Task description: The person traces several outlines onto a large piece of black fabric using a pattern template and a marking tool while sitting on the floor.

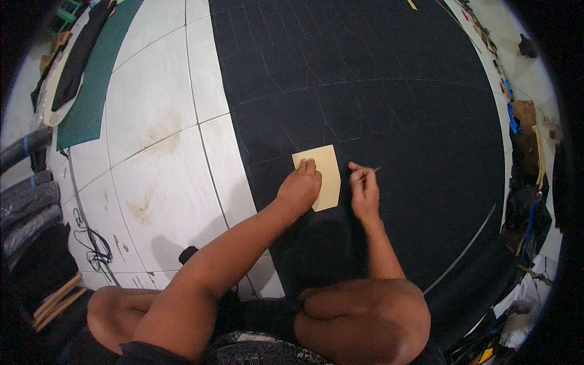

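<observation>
– "Your bare knees (371, 316) sit below the pale-yellow, angular card (329, 182), flat on black cloth (438, 182). Grip?"
– "Your left hand (299, 188) presses it, clasp unclear; your right hand (366, 193), just right of it, pinches a thin, pale stick (376, 170)."
– "Step?"
– "Probably outlining; next calls for steadying the card, stick to edge."

And on the white floor (152, 67), left edge, here's a green mat (109, 91), a dark bundle (86, 58) right beside it! Down that edge, plastic-wrapped rolls (30, 204), with a black cord (97, 246) tangled nearby, and wooden sticks (58, 306) in the near left corner. Over to the floor's right edge: a blue strip (513, 117), a yellow strip (539, 159), crumpled plastic (519, 323) towards the near corner!
</observation>
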`<action>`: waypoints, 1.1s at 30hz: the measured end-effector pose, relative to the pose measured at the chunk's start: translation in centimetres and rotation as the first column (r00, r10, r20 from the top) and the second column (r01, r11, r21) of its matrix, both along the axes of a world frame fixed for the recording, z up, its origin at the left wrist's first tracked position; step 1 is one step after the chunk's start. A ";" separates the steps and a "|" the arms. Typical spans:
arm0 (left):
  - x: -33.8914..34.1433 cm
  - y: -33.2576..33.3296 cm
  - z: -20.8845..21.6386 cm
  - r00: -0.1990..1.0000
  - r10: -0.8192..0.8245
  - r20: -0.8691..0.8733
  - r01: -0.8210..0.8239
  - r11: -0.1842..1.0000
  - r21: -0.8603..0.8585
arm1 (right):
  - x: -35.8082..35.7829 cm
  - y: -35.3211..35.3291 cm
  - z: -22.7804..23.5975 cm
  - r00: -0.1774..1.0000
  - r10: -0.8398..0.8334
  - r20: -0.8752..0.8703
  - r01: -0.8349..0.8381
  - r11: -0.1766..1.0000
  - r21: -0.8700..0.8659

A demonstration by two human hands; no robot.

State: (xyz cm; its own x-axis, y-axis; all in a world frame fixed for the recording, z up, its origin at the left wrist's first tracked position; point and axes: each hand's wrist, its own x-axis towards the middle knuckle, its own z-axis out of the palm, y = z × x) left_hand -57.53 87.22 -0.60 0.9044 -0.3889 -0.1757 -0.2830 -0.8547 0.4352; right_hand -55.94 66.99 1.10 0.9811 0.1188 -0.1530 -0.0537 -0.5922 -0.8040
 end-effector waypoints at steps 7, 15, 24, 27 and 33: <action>-0.7 -0.4 0.0 0.996 0.083 -0.025 -0.085 0.993 -0.088 | 6.0 6.2 1.1 0.957 0.250 -0.148 -0.228 0.962 0.152; -1.1 -0.4 -1.4 0.997 0.078 -0.004 -0.078 0.994 -0.075 | 6.6 8.6 2.4 0.901 0.397 -0.173 -0.404 0.915 -0.006; -0.9 -0.3 -0.6 0.995 0.047 -0.090 -0.048 0.999 -0.007 | 6.4 8.6 1.4 0.892 0.441 -0.098 -0.449 0.890 -0.079; -0.9 -0.3 -0.7 0.993 0.066 -0.093 -0.070 0.997 -0.031 | 6.4 8.7 0.9 0.881 0.466 -0.082 -0.472 0.876 -0.093; -0.7 -0.3 -0.1 0.995 0.064 -0.081 -0.066 0.998 -0.016 | 6.9 6.8 0.7 0.899 0.437 0.034 -0.405 0.859 -0.314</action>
